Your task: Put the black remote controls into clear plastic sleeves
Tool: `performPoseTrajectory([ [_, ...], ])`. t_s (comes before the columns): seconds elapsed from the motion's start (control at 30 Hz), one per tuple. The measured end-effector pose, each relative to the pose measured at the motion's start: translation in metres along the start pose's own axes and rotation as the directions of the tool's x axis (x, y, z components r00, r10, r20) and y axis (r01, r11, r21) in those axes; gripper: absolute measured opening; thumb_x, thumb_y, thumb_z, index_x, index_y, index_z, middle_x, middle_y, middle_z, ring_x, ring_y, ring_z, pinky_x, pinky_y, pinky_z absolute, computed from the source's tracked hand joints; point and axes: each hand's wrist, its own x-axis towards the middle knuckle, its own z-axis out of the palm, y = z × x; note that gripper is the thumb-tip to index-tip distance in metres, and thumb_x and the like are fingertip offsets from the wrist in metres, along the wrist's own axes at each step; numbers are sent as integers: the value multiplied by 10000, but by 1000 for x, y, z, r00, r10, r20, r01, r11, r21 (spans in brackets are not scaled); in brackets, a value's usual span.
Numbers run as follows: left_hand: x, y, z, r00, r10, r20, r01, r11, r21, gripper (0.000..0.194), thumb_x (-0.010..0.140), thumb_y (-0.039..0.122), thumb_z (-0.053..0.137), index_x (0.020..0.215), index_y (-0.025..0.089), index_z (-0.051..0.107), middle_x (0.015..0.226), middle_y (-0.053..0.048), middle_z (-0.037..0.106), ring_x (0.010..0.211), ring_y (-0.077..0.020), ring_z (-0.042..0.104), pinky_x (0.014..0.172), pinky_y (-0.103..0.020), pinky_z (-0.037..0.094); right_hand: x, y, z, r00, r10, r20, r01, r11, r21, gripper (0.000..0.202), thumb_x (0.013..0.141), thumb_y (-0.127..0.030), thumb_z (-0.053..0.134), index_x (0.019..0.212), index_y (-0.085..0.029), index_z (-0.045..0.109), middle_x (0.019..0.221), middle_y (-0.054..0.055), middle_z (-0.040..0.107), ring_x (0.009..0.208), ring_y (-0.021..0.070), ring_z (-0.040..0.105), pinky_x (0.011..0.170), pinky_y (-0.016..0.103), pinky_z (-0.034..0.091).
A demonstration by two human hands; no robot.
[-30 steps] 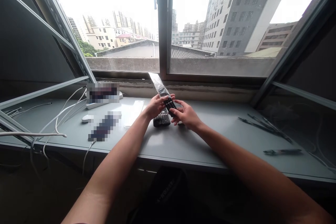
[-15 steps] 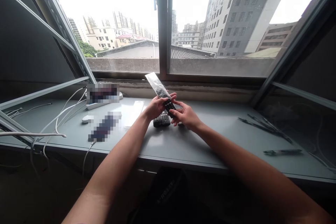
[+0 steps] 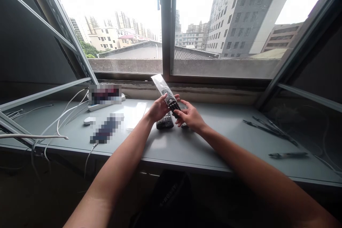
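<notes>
A black remote control (image 3: 175,108) is held tilted above the desk, its upper part inside a clear plastic sleeve (image 3: 160,83) that sticks out past its far end. My left hand (image 3: 158,108) is closed around the sleeved part, thumb on top. My right hand (image 3: 191,117) pinches the bare lower end of the same remote between thumb and fingers. Below the hands, more black remotes (image 3: 165,124) lie side by side on the desk, partly covered by the held one. A small pale object (image 3: 184,125) under my right hand is mostly hidden.
On the grey desk (image 3: 160,153), a white flat packet (image 3: 137,115) lies left of my left hand. Farther left are a blurred-out phone-like item (image 3: 105,130), a white mouse-shaped object (image 3: 89,120) and white cables (image 3: 60,123). Several pens (image 3: 269,130) lie at right. A window stands behind.
The held remote and sleeve have shifted slightly right. My left thumb has moved up along the sleeve, and more of the remote's buttons show between my hands.
</notes>
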Motion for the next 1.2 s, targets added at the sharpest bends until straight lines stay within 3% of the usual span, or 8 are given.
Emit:
performPoseTrajectory([
  [0.2,4,-6,0,991,40,-124,-41,999,-1,347,1072,394,651,1218,103,771,1177,-201,816,1082,-308,799,958,-405,615,-1,2,1,1000,6,18,-6,1000,3,949,942,-353,887,1697,-173,339,825,28,798,577,229,779,483,336,669],
  [0.37,4,-19,12,1000,24,-19,-24,999,25,302,1046,406,719,1149,123,745,1131,-194,810,958,-287,803,851,-381,618,0,2,2,1000,-3,-28,4,999,38,951,953,-347,867,1704,-183,308,883,39,808,630,245,804,594,396,724],
  [0.47,6,-22,19,1000,2,-14,-2,1000,23,321,1017,404,757,1174,125,737,1144,-193,811,926,-284,802,829,-373,612,2,2,0,999,-4,-48,6,999,49,954,947,-355,871,1698,-192,307,910,38,815,645,241,811,627,406,738],
  [0.57,9,-20,19,995,-26,-93,24,1000,-17,406,1034,460,704,1245,117,745,1143,-193,816,958,-309,806,844,-395,626,3,3,-1,1000,-6,-16,7,999,35,897,940,-368,883,1658,-191,374,873,30,814,633,240,808,600,383,725],
  [0.77,13,-13,10,942,100,-320,-178,958,-226,392,1087,443,612,1282,130,744,1097,-145,820,968,-244,797,927,-358,635,0,3,2,993,82,86,-84,996,13,1053,930,-356,908,1732,-142,260,843,50,823,596,258,784,564,402,707],
  [0.9,14,-14,16,923,44,-381,-168,940,-298,279,1100,348,616,1149,103,740,892,-103,777,810,-178,766,816,-274,620,-3,3,5,990,92,104,-91,996,-15,1064,926,-375,912,1736,-115,273,820,49,810,611,274,793,582,410,711],
  [1.07,15,-20,28,926,73,-369,-172,954,-244,174,1091,298,647,1072,129,684,786,-59,716,680,-154,711,690,-259,594,0,3,2,996,80,37,-81,996,42,994,897,-351,935,1685,-119,377,877,59,814,654,258,801,649,425,737],
  [1.2,15,-17,28,911,52,-409,-179,944,-279,221,1138,280,541,1024,136,664,761,-54,700,657,-143,696,687,-261,600,1,1,-3,986,46,163,-57,996,67,1009,826,-291,982,1668,-173,439,989,61,820,817,256,832,721,411,752],
])
